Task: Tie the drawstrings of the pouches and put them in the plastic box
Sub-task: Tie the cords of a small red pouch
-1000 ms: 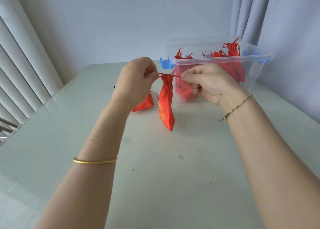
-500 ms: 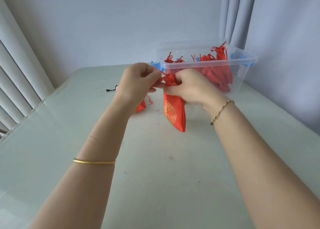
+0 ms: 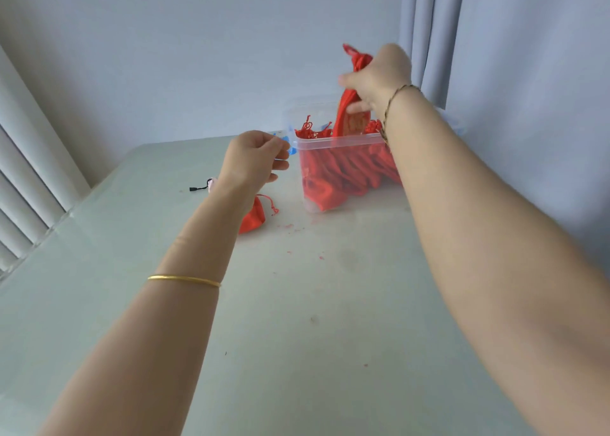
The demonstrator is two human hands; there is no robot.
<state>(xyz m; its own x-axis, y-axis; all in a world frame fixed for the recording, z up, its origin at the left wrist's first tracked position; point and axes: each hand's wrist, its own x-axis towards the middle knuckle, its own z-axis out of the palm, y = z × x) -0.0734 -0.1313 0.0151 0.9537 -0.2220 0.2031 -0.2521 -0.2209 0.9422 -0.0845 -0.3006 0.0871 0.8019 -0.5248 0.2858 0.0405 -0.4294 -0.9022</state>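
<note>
1. Tabletop (image 3: 297, 353): pale green, smooth and glossy like glass, flecked with small red fibre scraps near the box.
2. Plastic box (image 3: 330, 145): clear, rectangular, thin rim, blue latch tab on its left end; it stands at the far side of the tabletop.
3. Box contents: a packed heap of red pouches (image 3: 346, 171), satin-looking, leaning against one another, their knotted red cords poking up above the rim.
4. Right hand (image 3: 376, 79): raised above the box opening, grip closed around a red pouch (image 3: 346, 112) just below its gathered neck. The neck and cord ends stick out above the hand; the body hangs down, its lower end with a gold print dipping behind the near rim. Motion blur softens the detail.
5. Left hand (image 3: 254, 158): hovers just left of the box, near the blue tab, fingers loosely curled and holding nothing.
6. Loose pouch (image 3: 252, 217): red, small, lying on the tabletop under the left wrist, partly hidden by it, drawstring trailing to its right.
7. Small black item (image 3: 198, 188) lies on the tabletop left of the left hand; too small to identify.
8. Wrists: gold bangle (image 3: 185, 280) on the left, thin braided bracelet (image 3: 396, 95) on the right.
</note>
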